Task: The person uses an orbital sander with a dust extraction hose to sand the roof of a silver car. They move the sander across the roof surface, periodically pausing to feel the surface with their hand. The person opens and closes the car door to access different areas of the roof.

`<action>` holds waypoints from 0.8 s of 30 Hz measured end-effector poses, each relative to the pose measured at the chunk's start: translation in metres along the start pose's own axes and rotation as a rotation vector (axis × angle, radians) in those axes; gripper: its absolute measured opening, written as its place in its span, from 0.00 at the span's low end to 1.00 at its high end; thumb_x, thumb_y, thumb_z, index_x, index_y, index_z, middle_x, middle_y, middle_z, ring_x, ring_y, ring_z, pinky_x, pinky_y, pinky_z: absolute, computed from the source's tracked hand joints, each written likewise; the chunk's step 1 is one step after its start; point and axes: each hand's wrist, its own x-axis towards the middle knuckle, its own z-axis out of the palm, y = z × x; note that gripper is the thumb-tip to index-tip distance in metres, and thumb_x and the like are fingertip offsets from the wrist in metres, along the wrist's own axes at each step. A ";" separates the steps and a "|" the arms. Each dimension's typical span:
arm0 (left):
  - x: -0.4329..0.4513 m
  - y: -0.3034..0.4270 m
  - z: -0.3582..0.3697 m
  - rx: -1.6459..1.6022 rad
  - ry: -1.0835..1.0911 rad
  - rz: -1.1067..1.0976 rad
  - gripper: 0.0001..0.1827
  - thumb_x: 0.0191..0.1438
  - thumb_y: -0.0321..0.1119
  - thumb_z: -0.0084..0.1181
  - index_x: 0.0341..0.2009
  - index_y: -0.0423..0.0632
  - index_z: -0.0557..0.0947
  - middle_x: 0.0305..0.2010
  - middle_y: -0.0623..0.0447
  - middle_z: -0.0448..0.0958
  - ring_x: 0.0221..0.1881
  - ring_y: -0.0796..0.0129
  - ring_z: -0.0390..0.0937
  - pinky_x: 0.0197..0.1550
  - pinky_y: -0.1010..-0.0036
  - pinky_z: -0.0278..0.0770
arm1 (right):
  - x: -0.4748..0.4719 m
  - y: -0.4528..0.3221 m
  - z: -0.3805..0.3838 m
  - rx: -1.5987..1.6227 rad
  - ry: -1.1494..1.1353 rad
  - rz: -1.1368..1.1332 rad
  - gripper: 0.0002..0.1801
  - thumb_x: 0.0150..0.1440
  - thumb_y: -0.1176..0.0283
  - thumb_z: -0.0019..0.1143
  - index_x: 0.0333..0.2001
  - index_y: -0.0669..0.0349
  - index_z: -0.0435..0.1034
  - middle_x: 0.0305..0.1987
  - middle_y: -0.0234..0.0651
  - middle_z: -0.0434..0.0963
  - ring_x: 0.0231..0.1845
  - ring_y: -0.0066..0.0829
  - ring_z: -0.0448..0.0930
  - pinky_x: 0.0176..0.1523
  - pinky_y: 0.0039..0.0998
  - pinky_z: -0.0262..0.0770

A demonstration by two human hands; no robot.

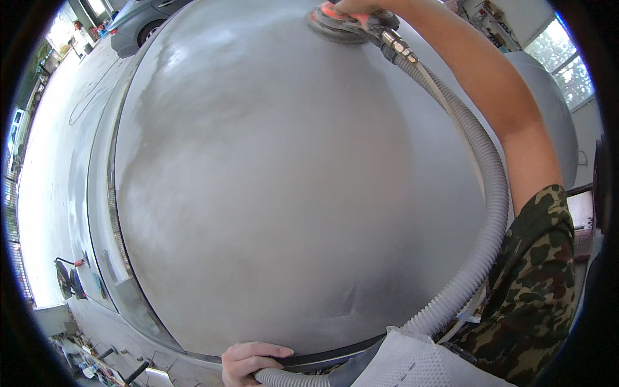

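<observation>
My right hand [360, 6] grips an air-powered orbital sander [338, 24] with a round dark pad and orange-red parts. Its pad rests on the far part of a large curved grey car body panel [290, 169]. From the sander's metal air fitting, a grey ribbed hose [495, 193] and a thin air line curve down beside my right arm. At the panel's near edge is my left hand [254, 358], fingers closed around a ribbed hose section [292, 377]. Cloudy dull patches mark the panel's surface.
A white perforated cloth or bag [401, 363] covers part of the near right edge. A grey car [140, 29] stands at the far left. Tools and small parts [101, 363] lie at the lower left. Another grey body panel [546, 116] stands to the right.
</observation>
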 end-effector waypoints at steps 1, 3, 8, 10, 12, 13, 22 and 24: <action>0.001 0.000 -0.003 0.006 -0.018 0.005 0.32 0.54 0.63 0.57 0.23 0.42 0.80 0.33 0.39 0.85 0.28 0.54 0.83 0.26 0.67 0.77 | -0.002 0.000 -0.001 -0.018 -0.017 0.023 0.21 0.56 0.51 0.61 0.30 0.60 0.80 0.26 0.39 0.84 0.27 0.36 0.84 0.34 0.41 0.77; 0.002 0.001 -0.004 0.018 -0.037 0.016 0.33 0.53 0.63 0.58 0.23 0.40 0.80 0.34 0.38 0.85 0.28 0.54 0.83 0.27 0.67 0.77 | -0.006 -0.003 -0.002 -0.019 -0.026 0.007 0.21 0.56 0.51 0.61 0.31 0.60 0.80 0.26 0.40 0.84 0.27 0.36 0.84 0.34 0.41 0.77; 0.006 0.004 0.004 0.060 -0.029 0.055 0.31 0.53 0.61 0.58 0.23 0.41 0.80 0.32 0.38 0.85 0.28 0.53 0.83 0.26 0.67 0.77 | -0.002 -0.005 0.011 0.079 -0.036 -0.111 0.22 0.57 0.51 0.58 0.34 0.61 0.79 0.28 0.41 0.84 0.29 0.37 0.85 0.35 0.42 0.77; 0.005 0.006 0.006 0.055 -0.006 0.030 0.30 0.53 0.61 0.58 0.23 0.42 0.80 0.32 0.38 0.85 0.28 0.53 0.83 0.26 0.66 0.77 | 0.005 0.002 0.012 0.054 -0.034 -0.094 0.21 0.57 0.51 0.59 0.34 0.60 0.80 0.28 0.41 0.84 0.30 0.37 0.85 0.35 0.42 0.77; 0.002 0.005 0.004 0.023 -0.011 0.024 0.30 0.52 0.61 0.58 0.23 0.42 0.80 0.32 0.38 0.85 0.28 0.53 0.83 0.25 0.66 0.76 | 0.012 0.008 0.008 -0.083 0.078 -0.145 0.20 0.55 0.52 0.60 0.37 0.58 0.82 0.28 0.39 0.85 0.29 0.37 0.85 0.35 0.42 0.77; 0.002 0.003 0.001 -0.005 -0.032 0.028 0.30 0.52 0.61 0.59 0.23 0.43 0.80 0.32 0.38 0.85 0.28 0.53 0.84 0.25 0.66 0.76 | 0.014 0.010 0.005 -0.106 0.037 -0.091 0.20 0.55 0.52 0.60 0.37 0.58 0.82 0.29 0.40 0.85 0.30 0.37 0.85 0.35 0.42 0.77; 0.005 -0.006 -0.002 -0.048 -0.061 0.229 0.28 0.50 0.60 0.61 0.23 0.44 0.81 0.30 0.42 0.83 0.30 0.53 0.84 0.24 0.67 0.77 | -0.005 -0.025 0.002 0.036 0.003 -0.094 0.24 0.57 0.46 0.61 0.31 0.57 0.82 0.30 0.41 0.84 0.34 0.39 0.84 0.39 0.43 0.77; 0.005 -0.001 0.004 -0.060 -0.052 0.198 0.27 0.49 0.59 0.62 0.23 0.44 0.81 0.29 0.43 0.82 0.30 0.53 0.84 0.25 0.67 0.77 | -0.003 -0.021 0.000 0.004 0.007 -0.085 0.24 0.57 0.46 0.61 0.32 0.58 0.82 0.31 0.41 0.84 0.34 0.38 0.84 0.39 0.42 0.77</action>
